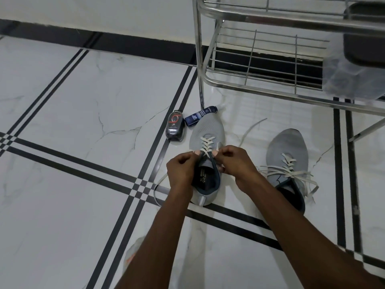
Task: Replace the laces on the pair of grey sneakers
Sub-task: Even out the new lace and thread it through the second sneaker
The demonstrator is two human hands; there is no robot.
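While curled at the upper eyelets of the near sneaker (206, 142), left hand (180, 171) and right hand (235, 163) each pinching a strand of the pale lace (205, 143), fingers bent tight round it. Sneaker flat on the tiled floor (83, 122), toe pointing away, lace crossed over the tongue, loose end trailing left. Just to the right, second sneaker (288, 155), laced, ends slack. Beyond the toe, dark packet (175, 126) beside blue box (200, 115). Farther back, steel rack (270, 65).
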